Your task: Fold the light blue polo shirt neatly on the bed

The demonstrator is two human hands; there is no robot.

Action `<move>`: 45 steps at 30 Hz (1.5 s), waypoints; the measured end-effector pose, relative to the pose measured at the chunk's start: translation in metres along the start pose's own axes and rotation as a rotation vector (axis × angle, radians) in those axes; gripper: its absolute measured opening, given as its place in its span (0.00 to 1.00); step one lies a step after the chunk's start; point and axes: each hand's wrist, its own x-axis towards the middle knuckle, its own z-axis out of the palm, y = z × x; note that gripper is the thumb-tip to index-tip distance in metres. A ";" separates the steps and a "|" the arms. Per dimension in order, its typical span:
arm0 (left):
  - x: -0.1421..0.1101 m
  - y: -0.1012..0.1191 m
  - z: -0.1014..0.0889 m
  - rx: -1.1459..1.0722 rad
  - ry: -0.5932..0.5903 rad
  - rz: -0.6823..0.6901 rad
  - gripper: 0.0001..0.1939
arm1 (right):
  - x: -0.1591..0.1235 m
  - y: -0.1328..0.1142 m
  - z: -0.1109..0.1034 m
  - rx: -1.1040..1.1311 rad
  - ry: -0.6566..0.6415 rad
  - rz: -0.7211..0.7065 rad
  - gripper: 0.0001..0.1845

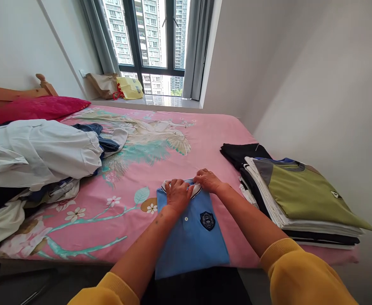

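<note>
A light blue polo shirt (pixel 190 241), folded into a neat rectangle, lies at the near edge of the bed with its collar away from me. It has a dark crest badge on the chest and a white collar with dark trim. My left hand (pixel 177 195) is closed on the left side of the collar, fingers bent over it. At the collar's right side, my right hand (pixel 207 180) pinches the fabric, its fingertips partly hidden. The shirt's lower hem hangs slightly over the bed edge.
To the right rises a stack of folded clothes, topped by an olive green shirt (pixel 303 190); folded black clothing (pixel 241 153) lies behind it. A loose heap with a white garment (pixel 42 148) covers the left side of the pink bedsheet (pixel 211 127). Bags (pixel 130 88) sit on the windowsill.
</note>
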 end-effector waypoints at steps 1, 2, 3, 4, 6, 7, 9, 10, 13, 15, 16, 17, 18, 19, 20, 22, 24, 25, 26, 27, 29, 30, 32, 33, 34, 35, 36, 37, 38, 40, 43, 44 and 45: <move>0.005 0.002 0.005 0.045 -0.041 -0.031 0.16 | 0.001 0.002 -0.001 -0.015 -0.013 -0.013 0.14; 0.008 0.001 0.010 0.078 -0.081 -0.061 0.16 | 0.002 0.004 -0.002 -0.024 -0.023 -0.025 0.13; 0.009 -0.001 0.015 0.095 -0.114 -0.082 0.16 | 0.004 0.007 -0.002 -0.029 -0.030 -0.039 0.13; 0.009 -0.004 0.019 0.095 -0.136 -0.094 0.15 | 0.005 0.009 -0.001 -0.029 -0.035 -0.051 0.13; 0.005 -0.012 0.027 0.053 -0.138 -0.105 0.13 | 0.007 0.014 0.004 0.012 -0.035 -0.058 0.12; 0.002 -0.015 0.030 0.022 -0.126 -0.107 0.11 | 0.009 0.016 0.008 0.056 -0.027 -0.042 0.11; -0.002 -0.019 0.036 -0.027 -0.095 -0.121 0.09 | 0.012 0.019 0.018 0.153 -0.002 0.016 0.11; -0.004 -0.020 0.039 -0.041 -0.081 -0.129 0.08 | 0.013 0.019 0.023 0.191 0.013 0.049 0.11; -0.006 -0.021 0.041 -0.103 -0.023 -0.135 0.06 | 0.014 0.015 0.032 0.233 0.077 0.138 0.12; -0.008 -0.026 0.036 -0.178 0.058 -0.106 0.10 | 0.008 0.007 0.030 0.244 0.157 0.206 0.15; -0.010 -0.030 0.031 -0.207 0.109 -0.081 0.12 | 0.003 0.001 0.027 0.254 0.222 0.241 0.16; -0.013 -0.035 0.025 -0.222 0.158 -0.053 0.13 | -0.004 -0.006 0.024 0.266 0.296 0.270 0.16; -0.017 -0.041 0.020 -0.222 0.198 -0.026 0.14 | -0.012 -0.014 0.022 0.276 0.369 0.292 0.15; -0.022 -0.046 0.014 -0.209 0.224 -0.001 0.14 | -0.020 -0.023 0.020 0.283 0.428 0.307 0.14; -0.026 -0.052 0.010 -0.189 0.231 0.020 0.15 | -0.027 -0.033 0.020 0.282 0.465 0.316 0.14; -0.034 -0.061 0.005 -0.135 0.181 0.047 0.17 | -0.040 -0.051 0.025 0.246 0.444 0.337 0.14; -0.039 -0.065 0.007 -0.068 0.051 0.046 0.19 | -0.045 -0.066 0.033 0.204 0.334 0.385 0.18; -0.040 -0.066 0.009 -0.039 -0.035 0.033 0.21 | -0.045 -0.071 0.037 0.198 0.258 0.413 0.22; -0.040 -0.067 0.011 -0.019 -0.120 0.014 0.23 | -0.044 -0.074 0.040 0.205 0.179 0.435 0.26; -0.040 -0.069 0.013 -0.010 -0.194 -0.005 0.24 | -0.043 -0.075 0.043 0.223 0.111 0.452 0.29; -0.041 -0.072 0.014 -0.017 -0.268 -0.044 0.27 | -0.043 -0.073 0.045 0.265 0.067 0.475 0.30; -0.043 -0.074 0.013 -0.027 -0.265 -0.060 0.29 | -0.046 -0.070 0.046 0.278 0.105 0.487 0.30; -0.054 -0.078 0.006 -0.049 -0.194 -0.079 0.32 | -0.060 -0.064 0.050 0.283 0.251 0.508 0.31; -0.062 -0.080 0.001 -0.059 -0.149 -0.073 0.32 | -0.071 -0.062 0.054 0.284 0.328 0.515 0.32; -0.072 -0.080 -0.003 -0.068 -0.108 -0.051 0.32 | -0.084 -0.060 0.059 0.288 0.392 0.521 0.32; -0.084 -0.079 -0.008 -0.071 -0.077 -0.012 0.32 | -0.099 -0.059 0.065 0.293 0.438 0.527 0.33; -0.095 -0.077 -0.013 -0.067 -0.060 0.039 0.31 | -0.114 -0.059 0.070 0.298 0.466 0.532 0.33; -0.105 -0.074 -0.017 -0.056 -0.056 0.096 0.31 | -0.127 -0.060 0.076 0.303 0.479 0.537 0.33; -0.114 -0.070 -0.020 -0.039 -0.065 0.153 0.30 | -0.139 -0.062 0.079 0.311 0.484 0.543 0.33; -0.126 -0.062 -0.023 0.002 -0.118 0.238 0.30 | -0.153 -0.067 0.079 0.342 0.481 0.546 0.32; -0.132 -0.056 -0.020 0.032 -0.249 0.277 0.31 | -0.151 -0.079 0.061 0.395 0.463 0.511 0.31; -0.132 -0.055 -0.018 0.032 -0.287 0.270 0.31 | -0.146 -0.084 0.053 0.392 0.442 0.487 0.31; -0.131 -0.055 -0.016 0.030 -0.315 0.261 0.32 | -0.140 -0.089 0.047 0.379 0.405 0.457 0.31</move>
